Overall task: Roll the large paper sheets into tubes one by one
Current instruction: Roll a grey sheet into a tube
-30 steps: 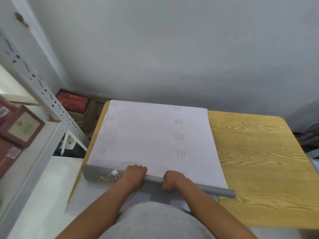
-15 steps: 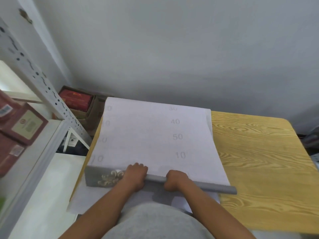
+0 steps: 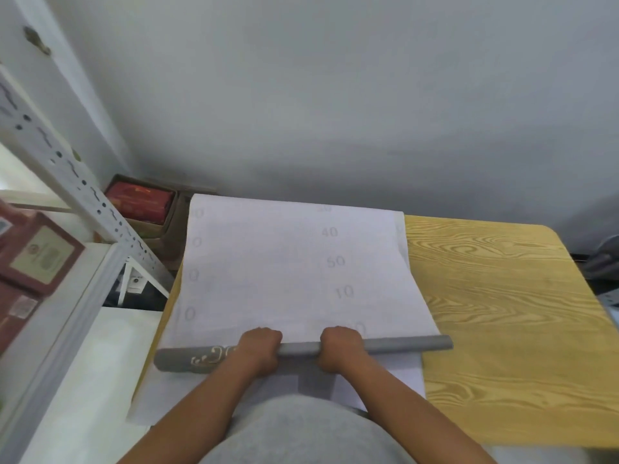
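Observation:
A large white paper sheet (image 3: 284, 272) with faint printed numbers lies flat on the left part of the wooden table (image 3: 495, 313). Its near end is wound into a grey tube (image 3: 402, 344) that runs left to right, wider and flatter at its left end where a pale ornament shows. My left hand (image 3: 258, 349) grips the tube left of its middle. My right hand (image 3: 340, 349) grips it just to the right, fingers curled over the top. More white paper (image 3: 378, 380) lies under the tube, near my body.
A white perforated metal shelf (image 3: 67, 182) stands at the left with brown-red boxes (image 3: 37, 256) on it. A cardboard box with a red pack (image 3: 140, 202) sits on the floor by the wall. The table's right half shows bare wood.
Both hands and the grey tube have shifted slightly away from me over the sheet, covering a little more of the printed numbers. The grip is unchanged.

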